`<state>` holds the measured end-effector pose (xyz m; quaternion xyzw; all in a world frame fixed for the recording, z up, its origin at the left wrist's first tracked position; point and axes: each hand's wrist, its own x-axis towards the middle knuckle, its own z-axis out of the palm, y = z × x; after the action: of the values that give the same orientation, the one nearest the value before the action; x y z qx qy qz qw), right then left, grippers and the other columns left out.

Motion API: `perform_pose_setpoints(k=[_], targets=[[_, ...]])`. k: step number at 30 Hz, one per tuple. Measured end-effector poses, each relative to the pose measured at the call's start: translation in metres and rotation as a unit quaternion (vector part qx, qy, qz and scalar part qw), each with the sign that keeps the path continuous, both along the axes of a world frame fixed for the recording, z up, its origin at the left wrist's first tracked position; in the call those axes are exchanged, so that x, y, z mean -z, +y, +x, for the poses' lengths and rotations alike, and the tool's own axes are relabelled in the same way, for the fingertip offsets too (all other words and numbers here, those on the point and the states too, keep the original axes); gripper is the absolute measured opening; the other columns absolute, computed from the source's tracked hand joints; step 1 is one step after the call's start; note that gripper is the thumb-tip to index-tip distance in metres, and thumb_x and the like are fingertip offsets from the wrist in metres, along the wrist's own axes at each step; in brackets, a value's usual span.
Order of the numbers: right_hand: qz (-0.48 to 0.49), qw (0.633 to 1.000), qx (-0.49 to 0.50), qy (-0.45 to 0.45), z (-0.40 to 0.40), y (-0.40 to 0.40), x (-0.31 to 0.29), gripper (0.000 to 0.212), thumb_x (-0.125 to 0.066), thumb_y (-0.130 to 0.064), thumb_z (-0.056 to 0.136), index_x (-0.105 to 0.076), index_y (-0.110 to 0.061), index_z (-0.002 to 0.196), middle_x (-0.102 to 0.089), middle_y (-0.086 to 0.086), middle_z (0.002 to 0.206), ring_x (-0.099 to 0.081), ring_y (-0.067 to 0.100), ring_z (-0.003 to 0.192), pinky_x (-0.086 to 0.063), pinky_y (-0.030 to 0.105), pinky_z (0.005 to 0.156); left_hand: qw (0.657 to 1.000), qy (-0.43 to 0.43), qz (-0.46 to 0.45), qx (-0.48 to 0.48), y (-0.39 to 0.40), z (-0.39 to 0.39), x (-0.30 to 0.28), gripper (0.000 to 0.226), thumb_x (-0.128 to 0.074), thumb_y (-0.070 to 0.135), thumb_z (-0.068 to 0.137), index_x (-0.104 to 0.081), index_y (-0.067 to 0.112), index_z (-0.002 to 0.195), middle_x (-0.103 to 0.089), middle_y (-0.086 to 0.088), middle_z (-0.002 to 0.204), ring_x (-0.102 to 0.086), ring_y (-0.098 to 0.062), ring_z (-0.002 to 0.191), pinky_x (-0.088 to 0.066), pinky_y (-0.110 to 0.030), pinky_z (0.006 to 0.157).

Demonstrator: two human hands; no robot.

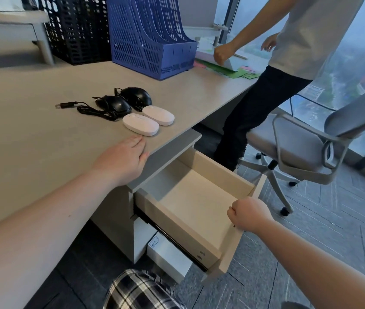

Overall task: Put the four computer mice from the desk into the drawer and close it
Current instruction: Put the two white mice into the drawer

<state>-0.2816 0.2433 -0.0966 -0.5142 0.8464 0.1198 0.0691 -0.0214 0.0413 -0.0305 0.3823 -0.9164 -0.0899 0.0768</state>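
Two white wireless mice lie side by side near the desk's front edge. Behind them sit two black wired mice with tangled cables and a USB plug. The drawer below the desk stands pulled out and holds nothing that I can see. My right hand is closed on the drawer's front panel. My left hand rests flat on the desk edge, just in front of the white mice, holding nothing.
A blue file rack and a black one stand at the back of the desk. Another person stands at the desk's right end over green papers. A grey office chair is beside the drawer.
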Motion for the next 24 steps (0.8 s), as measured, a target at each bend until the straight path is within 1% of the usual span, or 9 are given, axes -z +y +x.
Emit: perform_pose_setpoints(k=[3, 5, 7, 10, 12, 14, 18, 21, 24], targets=[[0.013, 1.000, -0.018, 0.009, 0.001, -0.003, -0.002, 0.046, -0.029, -0.034, 0.095, -0.043, -0.017, 0.054, -0.045, -0.004, 0.056, -0.052, 0.020, 0.060, -0.049, 0.029, 0.060, 1.000, 0.002, 0.007, 0.004, 0.002, -0.001, -0.003, 0.053, -0.025, 0.034, 0.102, -0.026, 0.007, 0.147, -0.021, -0.007, 0.158, -0.016, -0.017, 0.145, -0.016, -0.032, 0.116], [0.006, 0.999, -0.039, 0.014, 0.003, -0.012, -0.007, 0.047, -0.027, -0.034, 0.096, -0.042, -0.017, 0.055, -0.042, -0.005, 0.056, -0.052, 0.020, 0.062, -0.047, 0.028, 0.059, 1.000, 0.009, 0.011, 0.001, 0.002, -0.001, -0.006, 0.048, -0.027, 0.032, 0.101, -0.039, 0.008, 0.141, -0.035, -0.007, 0.152, -0.031, -0.021, 0.139, -0.029, -0.037, 0.111], [-0.024, 0.998, -0.057, 0.014, 0.007, -0.030, -0.017, 0.046, -0.028, -0.036, 0.097, -0.047, -0.017, 0.059, -0.042, -0.006, 0.056, -0.053, 0.019, 0.062, -0.047, 0.028, 0.058, 1.000, 0.027, -0.003, -0.007, 0.000, -0.001, -0.011, 0.040, -0.030, 0.032, 0.100, -0.056, 0.011, 0.120, -0.058, -0.006, 0.126, -0.054, -0.025, 0.115, -0.047, -0.040, 0.087], [-0.089, 0.993, -0.084, -0.006, 0.019, -0.069, -0.034, 0.045, -0.029, -0.037, 0.096, -0.047, -0.018, 0.059, -0.046, -0.004, 0.057, -0.056, 0.020, 0.062, -0.045, 0.029, 0.054, 0.997, 0.046, -0.039, -0.038, -0.007, -0.002, -0.018, 0.028, -0.038, 0.034, 0.096, -0.058, 0.015, 0.100, -0.061, -0.002, 0.100, -0.056, -0.021, 0.083, -0.042, -0.034, 0.062], [-0.131, 0.985, -0.109, -0.014, 0.029, -0.095, -0.047, 0.047, -0.030, -0.035, 0.095, -0.039, -0.018, 0.052, -0.041, -0.003, 0.054, -0.048, 0.019, 0.055, -0.042, 0.029, 0.052, 0.994, 0.075, -0.050, -0.062, -0.014, -0.005, -0.022, 0.029, -0.045, 0.038, 0.093, -0.056, 0.015, 0.106, -0.059, -0.003, 0.110, -0.056, -0.023, 0.089, -0.044, -0.035, 0.065], [-0.172, 0.977, -0.126, -0.021, 0.039, -0.121, -0.062, 0.047, -0.033, -0.033, 0.096, -0.038, -0.016, 0.051, -0.037, -0.003, 0.052, -0.043, 0.019, 0.052, -0.038, 0.029, 0.050, 0.990, 0.101, -0.047, -0.086, -0.024, -0.011, -0.022, 0.047, -0.054, 0.045, 0.088, -0.051, 0.013, 0.121, -0.050, -0.006, 0.130, -0.051, -0.028, 0.110, -0.045, -0.038, 0.080], [-0.293, 0.946, -0.137, -0.030, 0.052, -0.167, -0.086, 0.035, -0.039, -0.033, 0.095, -0.061, -0.010, 0.080, -0.059, 0.006, 0.077, -0.056, 0.026, 0.086, -0.045, 0.033, 0.064, 0.983, 0.119, 0.018, -0.137, -0.040, -0.030, -0.024, 0.082, -0.062, 0.066, 0.073, -0.038, 0.018, 0.136, -0.022, -0.013, 0.154, -0.022, -0.029, 0.141, -0.032, -0.042, 0.107], [-0.343, 0.925, -0.131, -0.096, 0.055, -0.202, -0.098, 0.032, -0.045, -0.033, 0.093, -0.058, -0.014, 0.114, -0.062, 0.008, 0.110, -0.052, 0.025, 0.108, -0.045, 0.035, 0.079, 0.978, 0.116, 0.058, -0.164, -0.055, -0.046, -0.024, 0.094, -0.063, 0.072, 0.065, -0.034, 0.020, 0.138, -0.024, -0.017, 0.153, -0.020, -0.031, 0.142, -0.030, -0.042, 0.109], [-0.285, 0.930, -0.104, -0.209, 0.059, -0.236, -0.102, 0.053, -0.053, -0.039, 0.089, -0.040, -0.020, 0.138, -0.051, 0.009, 0.136, -0.047, 0.029, 0.124, -0.041, 0.040, 0.099, 0.975, 0.114, 0.071, -0.175, -0.067, -0.058, -0.025, 0.091, -0.064, 0.074, 0.060, -0.043, 0.018, 0.129, -0.045, -0.017, 0.134, -0.041, -0.036, 0.124, -0.039, -0.042, 0.096]])
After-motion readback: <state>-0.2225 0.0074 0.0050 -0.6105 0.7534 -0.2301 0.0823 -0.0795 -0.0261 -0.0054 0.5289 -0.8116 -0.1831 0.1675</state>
